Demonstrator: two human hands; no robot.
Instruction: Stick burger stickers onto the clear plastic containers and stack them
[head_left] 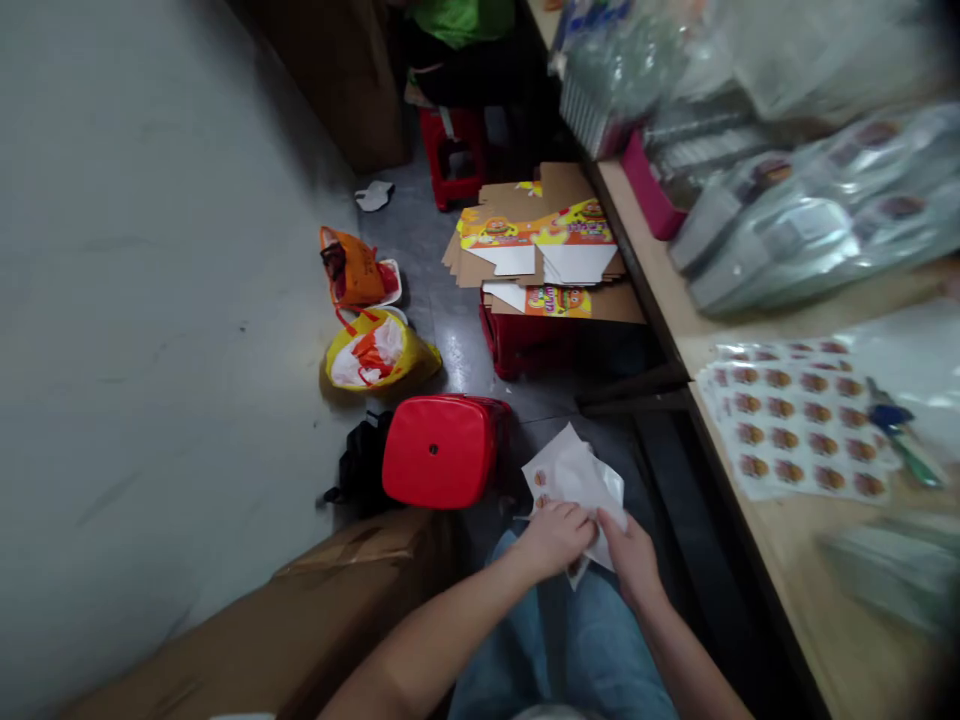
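Note:
Over my lap, a few white sticker sheets (574,475) are held at uneven angles, with small round burger-like prints showing along their left edge. My left hand (556,540) has its fingers curled over the lower left part of the sheets. At their right edge, my right hand (634,560) pinches the paper, thumb on top. Parts of the lower sheets are hidden behind the hands. On the table to my right lies a stack of similar sticker sheets (802,425), next to a blue-and-green tool (904,435) too blurred to name.
A red stool (439,450) stands left of my knees. Printed cardboard pieces (540,245) lie on another stool ahead. Bags (382,355) sit on the floor. Clear plastic packages (825,210) and a pink box (651,185) fill the far tabletop. A person in green (465,20) sits beyond.

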